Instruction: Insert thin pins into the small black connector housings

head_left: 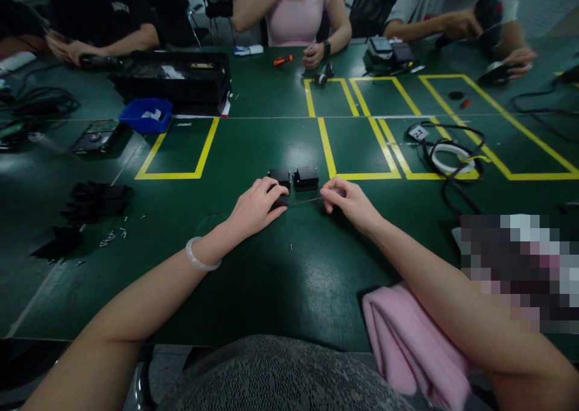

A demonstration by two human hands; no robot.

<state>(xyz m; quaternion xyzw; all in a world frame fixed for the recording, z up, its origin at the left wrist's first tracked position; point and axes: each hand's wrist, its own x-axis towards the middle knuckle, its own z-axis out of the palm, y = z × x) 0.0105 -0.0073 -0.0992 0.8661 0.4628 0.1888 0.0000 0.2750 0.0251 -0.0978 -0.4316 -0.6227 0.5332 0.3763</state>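
On the green tabletop, my left hand (259, 204) is closed around a small black block-shaped part (277, 201), pressing it to the surface. My right hand (346, 198) grips the dark handle of a screwdriver (311, 201). Its thin metal shaft points left, with the tip at the black part; whether it sits in a screw I cannot tell. Just beyond my fingers stand two similar black blocks, one (279, 175) partly behind my left hand and the other (306, 178) between my hands. A single small screw (291, 247) lies nearer to me.
Loose screws (108, 238) and black parts (97, 202) lie at left. A blue bin (147, 115) stands by a black crate (172, 82). Coiled cables (452, 151) are at right, a pink cloth (411, 338) at the near edge. Several people sit opposite.
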